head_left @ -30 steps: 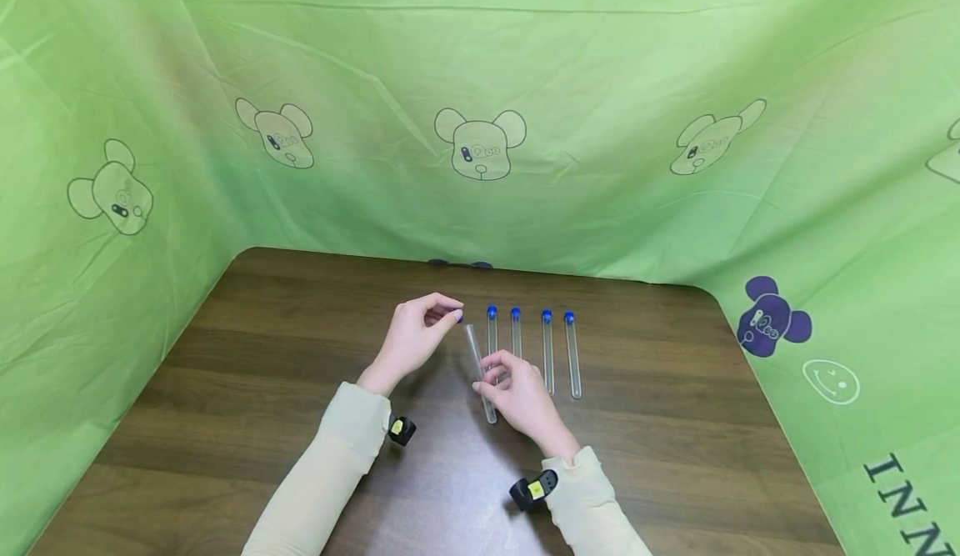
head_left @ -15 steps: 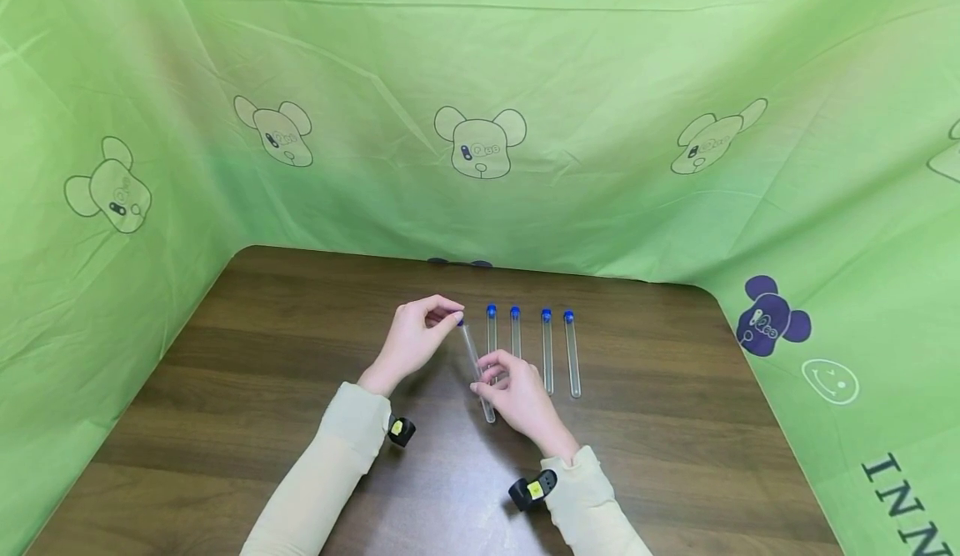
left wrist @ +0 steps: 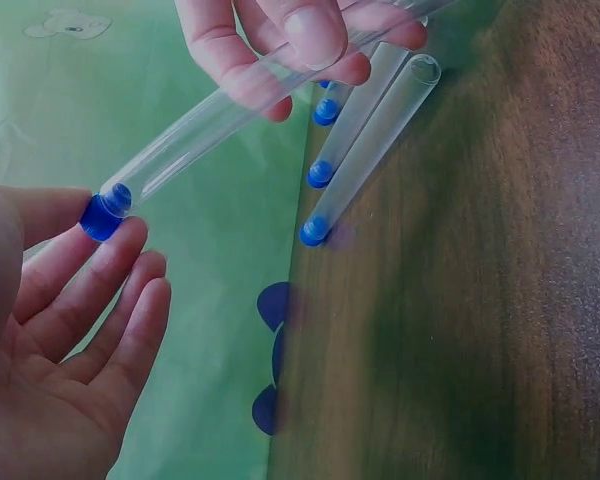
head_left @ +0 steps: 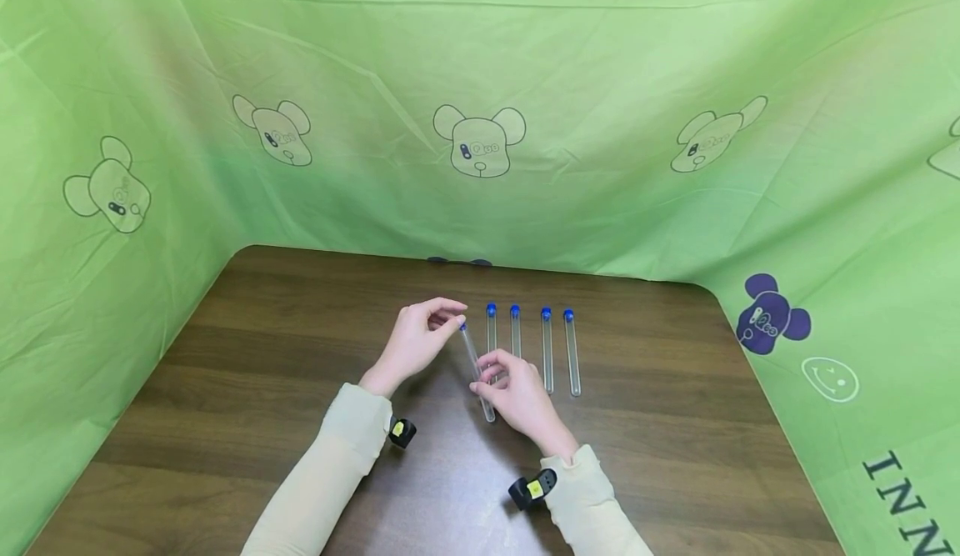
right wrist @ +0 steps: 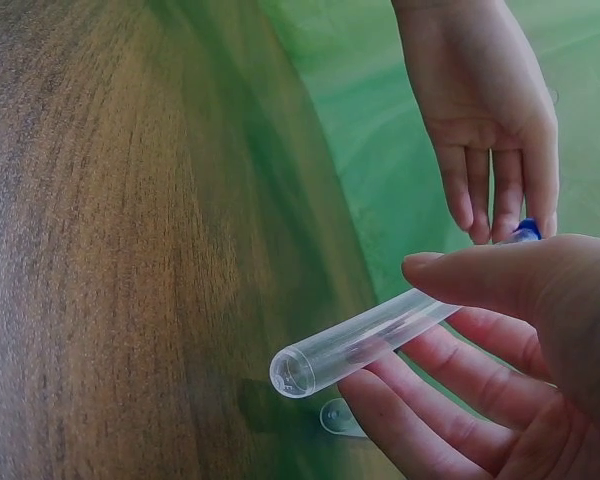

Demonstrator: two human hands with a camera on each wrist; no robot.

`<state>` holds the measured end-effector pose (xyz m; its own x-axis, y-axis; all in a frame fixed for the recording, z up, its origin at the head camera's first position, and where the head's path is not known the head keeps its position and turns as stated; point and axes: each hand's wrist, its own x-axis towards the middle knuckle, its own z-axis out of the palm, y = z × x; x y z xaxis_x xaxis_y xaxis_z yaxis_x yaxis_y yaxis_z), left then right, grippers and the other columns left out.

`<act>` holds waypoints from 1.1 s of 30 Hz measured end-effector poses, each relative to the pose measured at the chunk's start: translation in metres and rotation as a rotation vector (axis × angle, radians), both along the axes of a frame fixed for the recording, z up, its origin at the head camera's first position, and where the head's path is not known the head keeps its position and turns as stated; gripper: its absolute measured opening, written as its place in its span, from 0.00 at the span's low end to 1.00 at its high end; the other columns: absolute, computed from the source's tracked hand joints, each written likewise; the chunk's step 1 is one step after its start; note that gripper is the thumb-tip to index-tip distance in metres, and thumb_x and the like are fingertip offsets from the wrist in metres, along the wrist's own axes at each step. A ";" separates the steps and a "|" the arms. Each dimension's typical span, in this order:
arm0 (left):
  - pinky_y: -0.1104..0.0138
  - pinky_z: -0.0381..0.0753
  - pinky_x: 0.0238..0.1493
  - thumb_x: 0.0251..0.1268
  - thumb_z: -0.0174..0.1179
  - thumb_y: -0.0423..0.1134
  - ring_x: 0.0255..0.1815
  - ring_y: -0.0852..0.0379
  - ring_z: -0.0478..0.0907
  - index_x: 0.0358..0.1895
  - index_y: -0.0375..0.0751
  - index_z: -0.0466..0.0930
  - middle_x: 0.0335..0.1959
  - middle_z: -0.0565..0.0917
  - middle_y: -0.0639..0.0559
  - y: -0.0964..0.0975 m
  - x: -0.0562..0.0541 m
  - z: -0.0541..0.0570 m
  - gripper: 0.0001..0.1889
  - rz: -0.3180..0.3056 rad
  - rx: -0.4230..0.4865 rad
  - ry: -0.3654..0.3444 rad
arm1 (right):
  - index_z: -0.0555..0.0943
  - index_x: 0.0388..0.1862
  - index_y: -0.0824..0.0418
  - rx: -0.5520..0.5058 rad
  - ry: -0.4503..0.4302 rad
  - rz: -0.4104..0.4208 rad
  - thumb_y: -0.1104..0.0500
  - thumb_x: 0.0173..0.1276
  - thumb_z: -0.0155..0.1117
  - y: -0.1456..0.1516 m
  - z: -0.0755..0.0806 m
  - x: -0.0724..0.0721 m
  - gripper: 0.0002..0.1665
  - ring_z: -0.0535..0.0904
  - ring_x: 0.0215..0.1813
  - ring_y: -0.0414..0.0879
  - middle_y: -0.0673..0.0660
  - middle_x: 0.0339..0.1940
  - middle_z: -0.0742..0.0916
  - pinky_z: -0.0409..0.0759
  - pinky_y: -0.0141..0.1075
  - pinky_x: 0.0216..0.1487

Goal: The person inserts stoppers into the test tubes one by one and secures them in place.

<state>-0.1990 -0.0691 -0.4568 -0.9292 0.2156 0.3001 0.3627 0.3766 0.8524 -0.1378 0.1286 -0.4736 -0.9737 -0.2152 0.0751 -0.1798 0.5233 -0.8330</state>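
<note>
A clear test tube (right wrist: 370,340) is held at a slant above the table by my right hand (head_left: 520,389), its thumb on one side and fingers on the other. At the tube's upper end sits a blue cap (left wrist: 104,212), its plug inside the mouth. My left hand (head_left: 420,338) pinches this cap between thumb and forefinger; its other fingers are loosely bent. Right of the held tube, several capped test tubes (head_left: 572,356) lie side by side on the table. My right hand partly covers the nearest ones in the head view.
The brown wooden table (head_left: 300,356) has a green cloth (head_left: 480,56) with printed bear heads rising around its back and sides. A black wrist camera (head_left: 532,489) is strapped at the right cuff, another wrist camera (head_left: 402,433) at the left.
A second ago the cap was apart from the tube's mouth. My left hand has brought it onto the tube's end and come slightly down. My right hand is nearly still.
</note>
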 end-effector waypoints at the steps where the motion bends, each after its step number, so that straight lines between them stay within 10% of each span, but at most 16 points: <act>1: 0.65 0.84 0.43 0.72 0.65 0.36 0.36 0.60 0.84 0.51 0.39 0.88 0.37 0.89 0.54 0.000 0.000 0.000 0.10 -0.006 -0.004 -0.001 | 0.84 0.43 0.58 0.002 0.002 0.001 0.66 0.61 0.76 0.000 0.000 0.000 0.13 0.85 0.29 0.45 0.47 0.30 0.86 0.84 0.39 0.34; 13: 0.64 0.76 0.37 0.75 0.59 0.35 0.33 0.59 0.75 0.56 0.42 0.87 0.35 0.83 0.56 0.003 0.004 -0.005 0.13 -0.039 -0.106 0.007 | 0.84 0.43 0.59 0.029 0.021 0.010 0.66 0.61 0.77 0.000 -0.006 0.001 0.13 0.83 0.27 0.42 0.47 0.29 0.86 0.83 0.38 0.33; 20: 0.62 0.81 0.46 0.79 0.56 0.40 0.42 0.58 0.83 0.59 0.40 0.85 0.46 0.88 0.49 0.007 0.007 -0.012 0.15 -0.039 -0.052 -0.005 | 0.84 0.42 0.59 0.034 0.029 0.008 0.66 0.60 0.77 -0.001 -0.006 0.001 0.13 0.83 0.27 0.42 0.46 0.29 0.86 0.83 0.38 0.33; 33: 0.62 0.85 0.42 0.70 0.67 0.43 0.36 0.59 0.85 0.65 0.44 0.81 0.34 0.88 0.54 0.014 0.012 -0.016 0.22 -0.009 -0.021 -0.042 | 0.84 0.42 0.59 0.038 0.034 0.002 0.66 0.61 0.77 -0.002 -0.004 0.000 0.12 0.82 0.27 0.41 0.46 0.29 0.86 0.83 0.38 0.33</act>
